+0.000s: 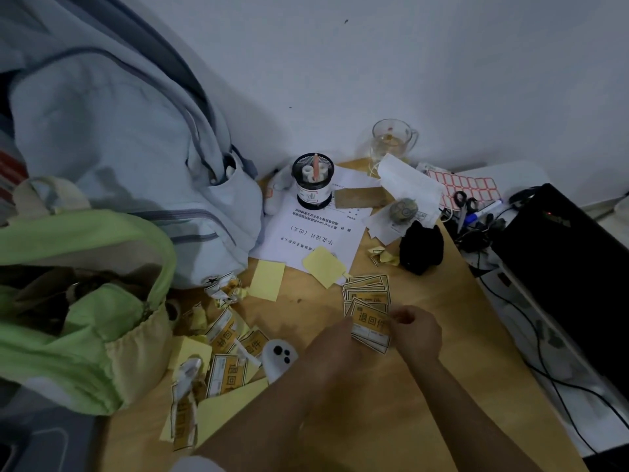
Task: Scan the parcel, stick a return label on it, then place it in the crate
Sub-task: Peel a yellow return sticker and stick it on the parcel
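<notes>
A fanned stack of yellow-and-white return labels (367,291) lies on the wooden desk (425,386). Both hands meet over its near end. My left hand (335,345) and my right hand (416,332) pinch the top return label (369,322) from either side, fingers closed on its edges. A white handheld scanner (279,358) lies on the desk just left of my left wrist. No parcel or crate shows in this view.
Crumpled labels and yellow backing sheets (221,366) litter the desk's left part. A green bag (78,301) and a pale blue backpack (112,137) stand at left. Printed paper, a pen holder (312,180), a glass mug (391,139), cables and a black case (571,260) crowd the back and right.
</notes>
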The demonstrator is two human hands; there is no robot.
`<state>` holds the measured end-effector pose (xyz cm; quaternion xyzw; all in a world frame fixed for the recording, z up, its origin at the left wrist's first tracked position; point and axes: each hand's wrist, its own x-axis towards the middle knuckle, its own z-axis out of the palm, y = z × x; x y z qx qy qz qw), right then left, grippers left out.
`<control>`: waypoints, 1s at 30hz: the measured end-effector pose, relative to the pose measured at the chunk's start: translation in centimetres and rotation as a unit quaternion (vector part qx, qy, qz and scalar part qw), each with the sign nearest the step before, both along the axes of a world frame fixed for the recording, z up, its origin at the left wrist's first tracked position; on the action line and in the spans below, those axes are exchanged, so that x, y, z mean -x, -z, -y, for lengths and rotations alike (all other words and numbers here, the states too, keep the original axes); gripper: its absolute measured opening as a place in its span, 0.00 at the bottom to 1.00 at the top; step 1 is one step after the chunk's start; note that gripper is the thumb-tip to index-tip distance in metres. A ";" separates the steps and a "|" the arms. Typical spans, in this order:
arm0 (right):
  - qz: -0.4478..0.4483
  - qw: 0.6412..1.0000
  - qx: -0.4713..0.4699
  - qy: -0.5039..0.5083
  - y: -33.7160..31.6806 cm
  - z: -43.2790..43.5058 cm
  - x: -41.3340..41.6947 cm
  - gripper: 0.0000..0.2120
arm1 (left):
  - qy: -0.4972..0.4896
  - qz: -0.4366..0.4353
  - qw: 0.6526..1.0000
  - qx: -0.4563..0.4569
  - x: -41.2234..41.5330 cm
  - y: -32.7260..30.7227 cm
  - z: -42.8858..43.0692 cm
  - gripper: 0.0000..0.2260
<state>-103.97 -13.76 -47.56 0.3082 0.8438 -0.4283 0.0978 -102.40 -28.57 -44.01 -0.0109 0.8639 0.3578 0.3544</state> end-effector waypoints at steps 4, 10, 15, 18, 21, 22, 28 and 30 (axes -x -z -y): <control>-0.030 0.997 0.058 0.050 -0.2 -1.1 -0.1 0.03 | 0.021 0.021 0.999 0.014 -0.3 0.3 0.2 0.28; -0.035 0.980 0.168 0.097 -1.9 -3.3 -0.5 0.03 | -0.016 0.010 0.999 -0.040 -0.7 -0.4 0.0 0.19; -0.045 0.967 0.232 0.089 -5.5 -2.8 -0.8 0.05 | -0.120 -0.017 0.989 -0.088 -1.0 -2.7 0.7 0.18; -0.055 0.956 0.284 0.053 -8.6 -1.0 -1.2 0.07 | -0.195 -0.031 0.973 -0.120 -1.3 -5.1 1.7 0.13; -0.069 0.949 0.309 0.006 -12.0 1.2 -2.1 0.06 | -0.296 -0.052 0.936 -0.182 -1.7 -8.7 3.5 0.07; -0.081 0.948 0.309 -0.012 -13.3 2.0 -2.5 0.06 | -0.331 -0.045 0.919 -0.209 -2.1 -10.1 4.3 0.08; -0.152 0.940 0.291 -0.098 -21.7 6.4 -6.4 0.07 | -0.367 -0.102 0.878 -0.289 -6.3 -17.7 8.7 0.03; -0.175 0.934 0.283 -0.130 -24.3 7.7 -8.0 0.07 | -0.351 -0.138 0.879 -0.291 -8.1 -19.7 9.9 0.02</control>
